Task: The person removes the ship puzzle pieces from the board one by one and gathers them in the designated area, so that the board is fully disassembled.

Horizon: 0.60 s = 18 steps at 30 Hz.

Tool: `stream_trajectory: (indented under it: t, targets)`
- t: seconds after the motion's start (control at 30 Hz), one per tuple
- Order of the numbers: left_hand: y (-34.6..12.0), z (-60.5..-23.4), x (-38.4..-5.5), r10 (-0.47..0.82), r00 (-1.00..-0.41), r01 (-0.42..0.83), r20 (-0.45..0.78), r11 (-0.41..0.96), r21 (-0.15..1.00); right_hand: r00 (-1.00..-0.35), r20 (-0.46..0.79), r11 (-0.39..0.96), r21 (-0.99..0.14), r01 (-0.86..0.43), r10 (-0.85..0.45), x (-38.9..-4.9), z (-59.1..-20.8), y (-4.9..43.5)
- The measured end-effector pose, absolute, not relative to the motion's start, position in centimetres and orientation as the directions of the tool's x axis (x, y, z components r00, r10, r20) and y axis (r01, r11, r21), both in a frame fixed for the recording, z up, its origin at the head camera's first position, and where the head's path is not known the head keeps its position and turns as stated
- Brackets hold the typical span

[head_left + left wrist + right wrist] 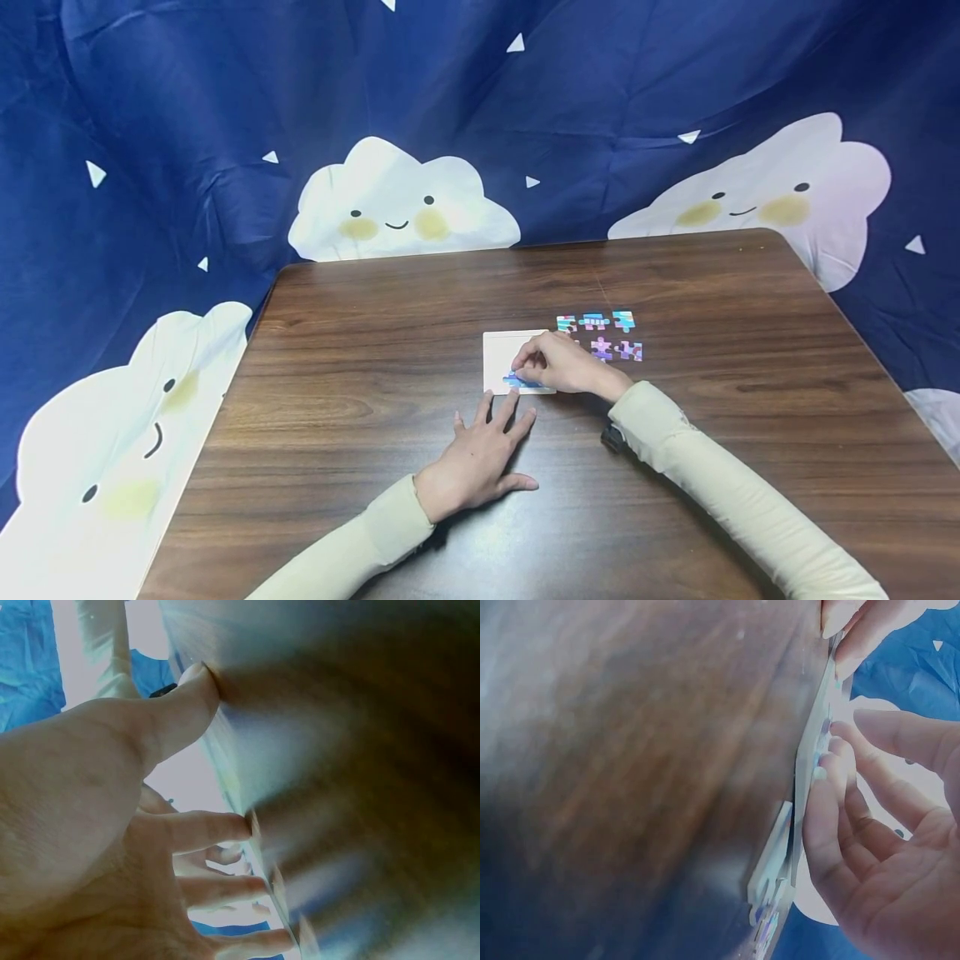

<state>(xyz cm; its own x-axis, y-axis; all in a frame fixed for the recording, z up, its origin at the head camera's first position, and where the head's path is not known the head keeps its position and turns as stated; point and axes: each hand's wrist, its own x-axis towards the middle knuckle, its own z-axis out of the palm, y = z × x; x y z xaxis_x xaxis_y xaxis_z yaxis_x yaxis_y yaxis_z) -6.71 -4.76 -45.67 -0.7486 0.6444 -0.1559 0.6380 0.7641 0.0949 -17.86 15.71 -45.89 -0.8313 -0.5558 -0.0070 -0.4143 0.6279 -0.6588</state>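
Note:
A small white puzzle board (497, 350) lies on the table, with joined blue puzzle pieces (513, 380) along its near edge. My right hand (558, 362) is over the board, bent fingertips (821, 772) touching the pieces. The right thumb (889, 731) stands apart from the fingers, and no piece shows between them. My left hand (480, 458) rests palm down with fingers spread, its middle fingertips right at the board's near edge. In the left wrist view, the left thumb (180, 712) reaches out to the side, touching the tabletop. Part of the board is hidden under the right hand.
Loose puzzle pieces (602, 347) in pink, purple and blue lie right of the board, several in rough rows. The brown wooden table (360, 358) ends at a blue cloth (585, 100) with white clouds behind it. A dark device (612, 438) sits under the right wrist.

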Motion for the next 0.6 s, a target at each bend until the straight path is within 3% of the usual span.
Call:
stream_trajectory:
  t: [0.6]
  targets:
    - [-4.78, -45.49, -6.72, 0.640, -0.750, 0.632, -0.168, 0.768, 0.106, -0.838, -0.026, 0.643, -0.654, -0.399, -0.546, -17.35, -45.58, 15.73]
